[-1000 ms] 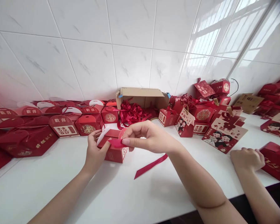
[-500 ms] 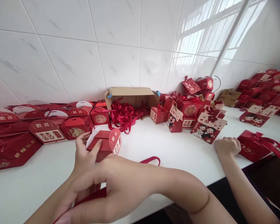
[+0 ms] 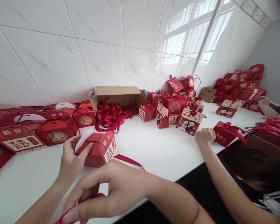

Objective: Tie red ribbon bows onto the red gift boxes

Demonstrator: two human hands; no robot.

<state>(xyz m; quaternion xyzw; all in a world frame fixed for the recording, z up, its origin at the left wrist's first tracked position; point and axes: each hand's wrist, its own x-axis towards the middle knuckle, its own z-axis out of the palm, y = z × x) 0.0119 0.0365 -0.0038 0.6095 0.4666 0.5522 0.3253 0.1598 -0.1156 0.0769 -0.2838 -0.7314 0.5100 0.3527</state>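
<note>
A small red gift box (image 3: 95,148) with rounded end flaps and cream printed panels sits on the white table. My left hand (image 3: 72,157) is closed around its left end, thumb on the near side and fingers behind the pale flap. Low in front of the box, my right hand (image 3: 98,191) pinches a red ribbon between thumb and forefinger. Another stretch of red ribbon (image 3: 129,161) lies on the table just right of the box. I cannot see how the ribbon runs behind my right hand.
A cardboard box (image 3: 118,91) stands by the tiled wall, with a heap of red ribbons (image 3: 109,115) spilling out. Red gift boxes (image 3: 25,140) line the left side. Ribboned boxes (image 3: 190,119) stand right of centre. Another person's fist (image 3: 205,137) rests on the table. A carton (image 3: 259,158) stands far right.
The view has swung to the right, bringing a carton and another person's hand into sight. My left hand still grips the gift box and my right hand still pinches the ribbon.
</note>
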